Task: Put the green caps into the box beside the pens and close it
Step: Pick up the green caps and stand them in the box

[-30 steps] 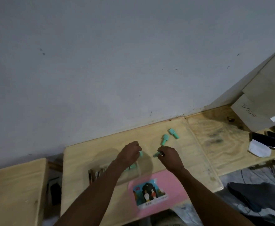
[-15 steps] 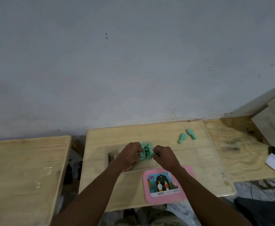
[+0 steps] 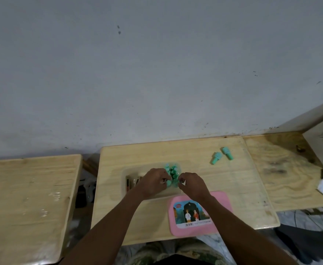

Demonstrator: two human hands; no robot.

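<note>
Pinches green caps (image 3: 171, 174) into the clear box (image 3: 137, 168) with curled fingers of left hand (image 3: 153, 183) and right hand (image 3: 193, 183); leaves two loose caps (image 3: 222, 157) and pink lid (image 3: 221, 225) outstanding.

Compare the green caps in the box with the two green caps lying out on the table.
Place: the boxed caps sit inside the clear box; the two loose caps lie on the bare table.
Number: the boxed caps are a tight cluster; the loose caps are only two.
Hands: both the left hand and right hand are at the boxed caps, neither near the loose caps.
Both sets are the same mint green.
</note>
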